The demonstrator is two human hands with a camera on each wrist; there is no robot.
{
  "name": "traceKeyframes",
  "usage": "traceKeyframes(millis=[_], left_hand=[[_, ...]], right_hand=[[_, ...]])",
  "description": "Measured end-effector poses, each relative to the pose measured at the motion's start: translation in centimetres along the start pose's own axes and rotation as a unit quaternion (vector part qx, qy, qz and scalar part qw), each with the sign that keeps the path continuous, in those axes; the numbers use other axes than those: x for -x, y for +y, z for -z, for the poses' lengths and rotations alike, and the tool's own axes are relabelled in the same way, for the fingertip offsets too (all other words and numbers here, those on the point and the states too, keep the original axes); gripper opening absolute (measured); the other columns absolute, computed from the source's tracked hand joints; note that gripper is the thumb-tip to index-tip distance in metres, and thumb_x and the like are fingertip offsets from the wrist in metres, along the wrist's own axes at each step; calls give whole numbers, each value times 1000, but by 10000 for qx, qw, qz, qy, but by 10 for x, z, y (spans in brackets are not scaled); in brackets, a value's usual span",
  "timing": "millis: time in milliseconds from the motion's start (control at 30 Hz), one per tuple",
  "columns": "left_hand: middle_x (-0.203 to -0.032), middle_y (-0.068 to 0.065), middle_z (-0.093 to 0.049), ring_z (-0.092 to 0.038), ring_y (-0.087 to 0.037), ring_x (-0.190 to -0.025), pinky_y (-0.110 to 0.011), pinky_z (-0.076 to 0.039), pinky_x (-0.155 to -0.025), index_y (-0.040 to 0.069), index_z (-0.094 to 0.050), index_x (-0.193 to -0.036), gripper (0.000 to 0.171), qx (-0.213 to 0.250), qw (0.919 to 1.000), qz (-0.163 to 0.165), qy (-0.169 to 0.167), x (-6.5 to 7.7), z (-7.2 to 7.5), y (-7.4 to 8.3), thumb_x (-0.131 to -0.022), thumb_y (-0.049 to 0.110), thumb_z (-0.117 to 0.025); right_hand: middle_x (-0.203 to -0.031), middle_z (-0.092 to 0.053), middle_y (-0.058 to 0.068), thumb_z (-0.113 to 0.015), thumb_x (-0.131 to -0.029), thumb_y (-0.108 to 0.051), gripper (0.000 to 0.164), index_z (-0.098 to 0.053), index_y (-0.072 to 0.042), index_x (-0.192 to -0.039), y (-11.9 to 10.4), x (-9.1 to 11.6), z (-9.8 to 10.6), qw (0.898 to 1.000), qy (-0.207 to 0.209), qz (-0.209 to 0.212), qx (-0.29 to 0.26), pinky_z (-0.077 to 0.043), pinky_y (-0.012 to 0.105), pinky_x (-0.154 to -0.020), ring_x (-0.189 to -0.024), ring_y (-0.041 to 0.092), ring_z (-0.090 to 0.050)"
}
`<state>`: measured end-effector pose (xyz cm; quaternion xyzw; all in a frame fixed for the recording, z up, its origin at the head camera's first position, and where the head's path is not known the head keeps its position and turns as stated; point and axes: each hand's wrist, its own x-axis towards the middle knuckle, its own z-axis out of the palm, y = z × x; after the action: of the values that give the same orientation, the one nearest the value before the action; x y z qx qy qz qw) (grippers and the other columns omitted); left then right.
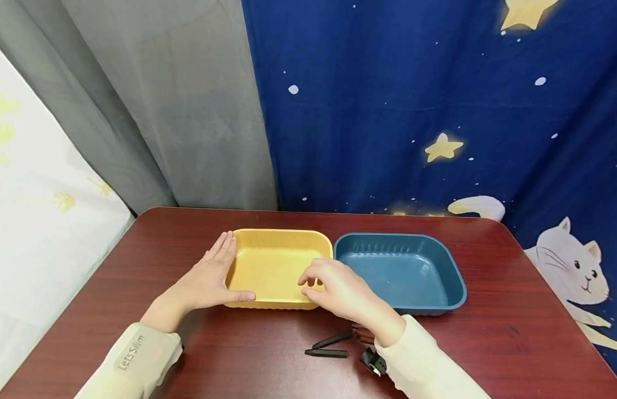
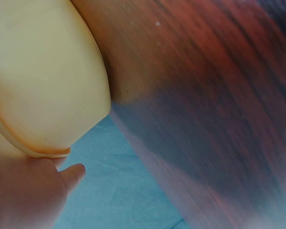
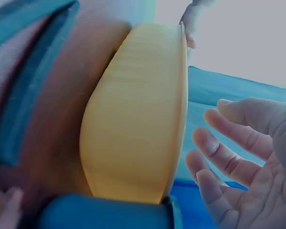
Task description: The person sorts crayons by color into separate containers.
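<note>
My left hand (image 1: 206, 280) lies against the left end of a yellow plastic bin (image 1: 276, 235). Its straight fingers run along the side, and the thumb rests on the front rim. The right hand (image 1: 335, 288) hovers over the bin's right end, fingers loosely bent with nothing between them. In the right wrist view, that hand (image 3: 248, 157) appears apart from the bin's rim. A blue plastic bin (image 1: 398, 269) stands directly to the right of the yellow one. Both bins have bare floors where they show.
Two thin black sticks (image 1: 327, 353) lie on the reddish-brown table (image 1: 248, 354) in front of the bins. Reddish-brown pieces (image 1: 362, 333) lie beside them, partly hidden under the right forearm. A small black device (image 1: 373, 361) shows at the right cuff. Curtains (image 1: 378, 111) hang behind the table.
</note>
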<state>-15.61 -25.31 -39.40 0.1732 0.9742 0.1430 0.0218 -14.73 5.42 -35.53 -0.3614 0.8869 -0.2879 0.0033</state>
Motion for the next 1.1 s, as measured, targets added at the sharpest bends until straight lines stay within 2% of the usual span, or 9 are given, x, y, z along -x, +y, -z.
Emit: traceKeyframes(millis=[200, 333, 467, 667, 900, 1100], left_hand=[[-166, -23, -1, -3, -40, -154, -62, -20, -119, -9, -10, -155, 134, -40, 10000, -37, 5, 0, 1, -1, -72, 80, -65], [-166, -22, -1, -2, -39, -155, -61, -19, -120, -9, -10, -155, 134, -82, 10000, -22, -26, 0, 1, -1, -72, 81, -64], [-166, -22, 0, 0, -38, -155, -59, -18, -120, -9, -10, -155, 134, -68, 10000, -38, -50, -1, 1, -1, -72, 81, -64], [-166, -22, 0, 0, -37, -155, -57, -17, -121, -9, -10, -155, 134, -42, 10000, -54, -13, -1, 0, -1, -72, 80, -65], [-166, -21, 2, 1, -36, -155, -58, -16, -121, -8, -8, -155, 134, -13, 10000, -39, -54, -2, 0, -3, -72, 79, -66], [-166, -22, 0, -1, -38, -155, -56, -18, -122, -9, -9, -155, 134, -35, 10000, -54, -40, -3, -1, -3, -72, 79, -65]], right_hand=[[-86, -66, -7, -72, -88, -13, 9, -75, -14, -97, 5, 25, 0, 9998, 52, 72, -203, -51, 21, -72, -79, 6, -61], [-87, -65, -9, -72, -89, -12, 10, -74, -13, -99, 7, 39, -2, 9990, -220, -11, -392, -52, 20, -72, -79, 1, -61], [-89, -66, -10, -72, -89, -13, 10, -74, -13, -99, 7, 48, -6, 9985, -497, 39, -238, -51, 19, -74, -80, 2, -60], [-95, -67, -11, -70, -90, -15, 8, -74, -20, -94, 7, 55, -13, 9968, -783, 179, 44, -50, 23, -78, -85, 4, -60], [-89, -64, -14, -73, -87, -16, 8, -74, -24, -91, 11, 55, -22, 9939, -1058, 163, 273, -49, 22, -77, -83, 2, -58], [-83, -61, -14, -76, -83, -18, 6, -73, -23, -86, 15, 54, -25, 9896, -1271, 193, 640, -47, 20, -69, -75, -1, -53]])
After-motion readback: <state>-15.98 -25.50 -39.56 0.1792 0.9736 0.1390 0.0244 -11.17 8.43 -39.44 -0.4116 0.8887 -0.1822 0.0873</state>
